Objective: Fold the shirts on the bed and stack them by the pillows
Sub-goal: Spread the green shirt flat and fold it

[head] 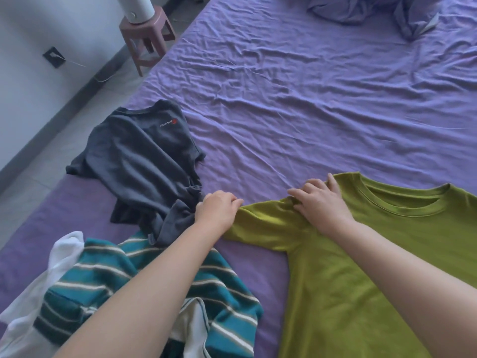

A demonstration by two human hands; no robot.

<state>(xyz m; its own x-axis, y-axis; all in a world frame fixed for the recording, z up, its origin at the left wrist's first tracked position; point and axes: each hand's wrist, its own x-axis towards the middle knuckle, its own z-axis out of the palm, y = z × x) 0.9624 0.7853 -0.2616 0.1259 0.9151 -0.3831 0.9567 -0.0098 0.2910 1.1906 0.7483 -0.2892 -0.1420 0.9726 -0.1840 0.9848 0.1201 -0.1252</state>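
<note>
On a bed (309, 99) covered with a wrinkled purple sheet, a person works at an olive-green T-shirt (361, 267) lying flat, neckline toward the head of the bed, at the lower right. The left hand (218, 210) has its fingers curled at the cuff of the shirt's sleeve, seemingly pinching the edge, though the grip itself is hidden under the knuckles. The right hand (321, 201) rests on the shoulder seam with fingers spread and bent, pressing and bunching the fabric. To the left, a dark grey T-shirt (139, 161) with a small chest logo lies rumpled, its hem just beside the left hand. Nearer the camera, a teal striped shirt (103, 280) and a white garment (64, 254) sit in a heap under the left forearm. Crumpled purple bedding (374, 14) lies at the far end. Beside the bed, a pink plastic stool (149, 40) carries a white cylindrical object (136, 7).
</note>
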